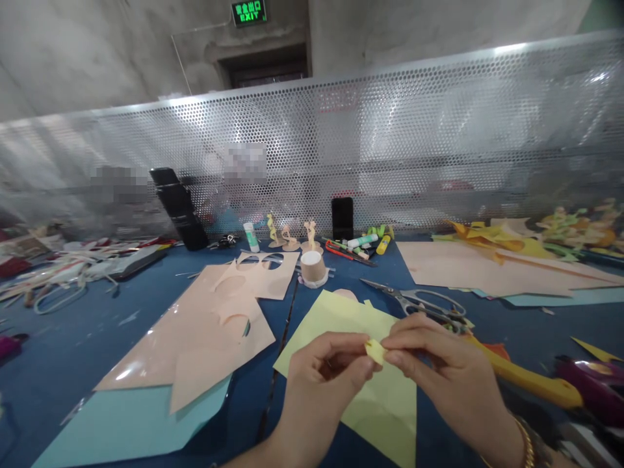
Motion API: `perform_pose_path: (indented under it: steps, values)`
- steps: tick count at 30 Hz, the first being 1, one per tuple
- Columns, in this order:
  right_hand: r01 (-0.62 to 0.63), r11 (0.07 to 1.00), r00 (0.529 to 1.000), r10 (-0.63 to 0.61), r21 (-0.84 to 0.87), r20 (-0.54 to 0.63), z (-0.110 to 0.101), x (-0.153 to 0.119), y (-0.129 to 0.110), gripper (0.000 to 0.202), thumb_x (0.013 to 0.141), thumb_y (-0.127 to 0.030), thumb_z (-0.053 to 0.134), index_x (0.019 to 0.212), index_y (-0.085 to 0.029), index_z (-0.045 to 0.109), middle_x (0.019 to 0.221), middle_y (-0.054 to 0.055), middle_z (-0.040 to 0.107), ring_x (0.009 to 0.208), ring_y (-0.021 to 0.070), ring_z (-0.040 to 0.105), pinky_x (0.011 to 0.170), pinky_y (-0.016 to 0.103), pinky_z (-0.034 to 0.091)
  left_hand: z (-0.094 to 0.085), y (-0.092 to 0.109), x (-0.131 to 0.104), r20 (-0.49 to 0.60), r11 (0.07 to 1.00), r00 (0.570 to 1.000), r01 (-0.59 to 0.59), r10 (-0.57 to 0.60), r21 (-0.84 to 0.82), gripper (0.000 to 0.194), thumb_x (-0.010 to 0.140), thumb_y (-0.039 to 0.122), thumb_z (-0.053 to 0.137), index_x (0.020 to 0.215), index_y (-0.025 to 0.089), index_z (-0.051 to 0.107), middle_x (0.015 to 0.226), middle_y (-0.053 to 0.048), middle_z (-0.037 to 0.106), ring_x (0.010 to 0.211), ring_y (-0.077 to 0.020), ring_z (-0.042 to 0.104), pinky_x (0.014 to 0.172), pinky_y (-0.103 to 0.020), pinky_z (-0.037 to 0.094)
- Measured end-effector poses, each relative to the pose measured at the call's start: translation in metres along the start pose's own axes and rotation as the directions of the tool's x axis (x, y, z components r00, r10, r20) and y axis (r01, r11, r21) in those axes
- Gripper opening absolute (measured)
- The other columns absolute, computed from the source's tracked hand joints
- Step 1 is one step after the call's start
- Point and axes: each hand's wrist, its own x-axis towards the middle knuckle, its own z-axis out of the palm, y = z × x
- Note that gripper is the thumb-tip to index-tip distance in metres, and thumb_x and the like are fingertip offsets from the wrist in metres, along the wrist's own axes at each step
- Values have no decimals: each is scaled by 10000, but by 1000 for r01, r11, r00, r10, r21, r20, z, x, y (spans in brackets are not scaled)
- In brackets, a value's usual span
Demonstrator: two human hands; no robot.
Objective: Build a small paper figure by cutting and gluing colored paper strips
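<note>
A small piece of pale yellow paper (pixel 375 351) is pinched between my two hands, above a larger yellow-green sheet (pixel 385 409) on the table. My left hand (pixel 324 383) grips its left side with thumb and forefinger. On the right side, the fingertips and thumb of my right hand (pixel 446 370) close on the same piece. The exact shape of the piece is partly covered by my fingers. Just beyond my right hand lie metal scissors (pixel 414 299), blades pointing left. A roll of tape (pixel 312 268) stands past the far corner of the sheet.
Peach sheets with cut-out holes (pixel 190 331) and a light blue sheet (pixel 136 422) lie left. Glue stick (pixel 251 237), small paper figures (pixel 272 231) and a phone (pixel 342 218) stand near the perforated metal divider (pixel 292 149). A yellow-handled tool (pixel 531 377) lies right.
</note>
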Motion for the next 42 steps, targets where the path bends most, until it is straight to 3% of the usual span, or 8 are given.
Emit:
perform_pose_path:
  steps: [8, 17, 24, 29, 33, 42]
  values:
    - [119, 980, 990, -129, -158, -56, -3, 0, -9, 51, 808, -215, 682, 776, -247, 707, 736, -11, 700, 695, 129, 657, 629, 199, 537, 1, 1, -1, 14, 999, 999, 49, -48, -15, 142, 658, 225, 800, 786, 187, 752, 676, -27, 758, 625, -130, 708, 610, -183, 556]
    - [90, 981, 995, -97, -173, -35, -3, -1, -11, 90, 822, -213, 661, 739, -248, 657, 708, -31, 662, 686, 109, 637, 655, 182, 520, 2, 3, -1, 15, 998, 998, 57, -56, -14, 171, 626, 268, 826, 762, 193, 755, 644, -29, 754, 615, -134, 709, 587, -166, 540]
    - [125, 971, 991, -134, -202, -30, 0, -3, -13, 77, 824, -199, 652, 758, -237, 641, 707, -18, 660, 678, 120, 644, 616, 194, 531, 1, 1, -3, 41, 1000, 999, -18, 17, 21, 299, 576, 178, 834, 861, 220, 755, 662, 3, 729, 627, -122, 681, 588, -173, 539]
    - [162, 968, 985, -171, -189, -31, -1, -2, -12, 55, 822, -193, 656, 810, -245, 668, 742, -15, 678, 693, 116, 654, 635, 187, 537, 3, 1, -4, -7, 988, 998, -59, 61, 142, 210, 633, 170, 789, 834, 222, 753, 632, 24, 686, 577, -83, 627, 570, -151, 523]
    - [125, 973, 990, -136, -195, -45, -2, -1, -10, 58, 822, -200, 654, 838, -248, 684, 780, 1, 686, 709, 131, 656, 642, 209, 546, 1, 0, -5, 9, 982, 996, -91, 91, 168, 281, 641, 152, 775, 905, 236, 729, 709, 21, 701, 615, -95, 652, 596, -165, 543]
    - [242, 935, 969, -246, -260, 19, -6, 3, -15, 77, 831, -180, 635, 797, -215, 695, 747, 14, 678, 685, 117, 656, 646, 189, 544, 0, 2, -4, 24, 944, 981, -193, 194, 269, 167, 652, 112, 743, 788, 205, 719, 704, 3, 721, 615, -106, 667, 613, -174, 554]
